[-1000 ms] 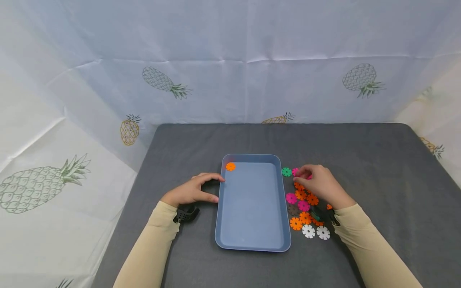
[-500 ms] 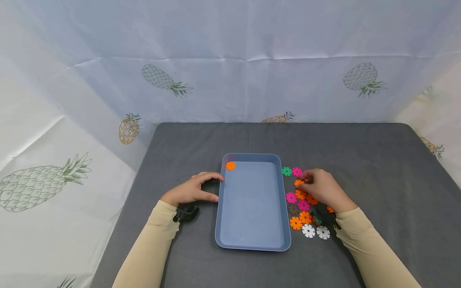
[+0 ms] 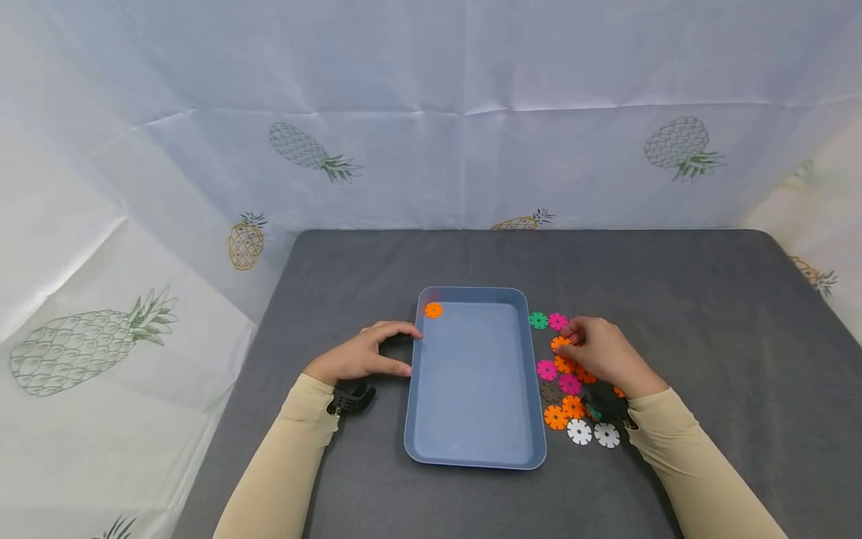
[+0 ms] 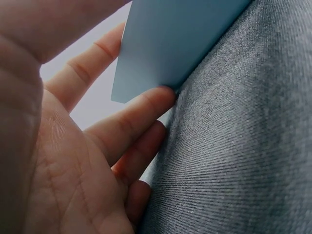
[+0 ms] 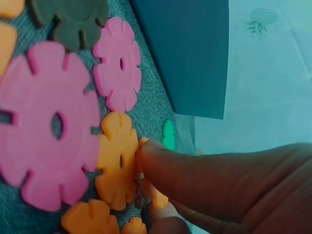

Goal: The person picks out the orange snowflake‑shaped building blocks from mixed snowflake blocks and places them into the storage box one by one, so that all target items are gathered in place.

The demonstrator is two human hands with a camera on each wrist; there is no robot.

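Observation:
A shallow blue-grey tray (image 3: 474, 389) lies on the dark grey cloth, with one orange notched disc (image 3: 433, 310) inside its far left corner. My left hand (image 3: 360, 355) is spread beside the tray's left side, fingertips touching the outer wall (image 4: 161, 44) in the left wrist view. To the tray's right, my right hand (image 3: 599, 348) pinches an orange interlocking disc (image 5: 158, 195) by its edge between thumb and fingers, low over the other discs. That disc is partly hidden by the thumb (image 5: 170, 165). Another orange disc (image 5: 117, 161) and a pink disc (image 5: 48, 126) lie close by.
Several flat notched discs spread along the tray's right side: a green one (image 3: 538, 320), a pink one (image 3: 557, 321), a dark one (image 3: 551, 391) and a white one (image 3: 579, 432). Some overlap. A white curtain (image 3: 431, 165) with pineapple prints hangs behind the table.
Over the last second my right hand has drawn slightly nearer me, from the far pink disc onto an orange disc. The left hand and tray have stayed in place.

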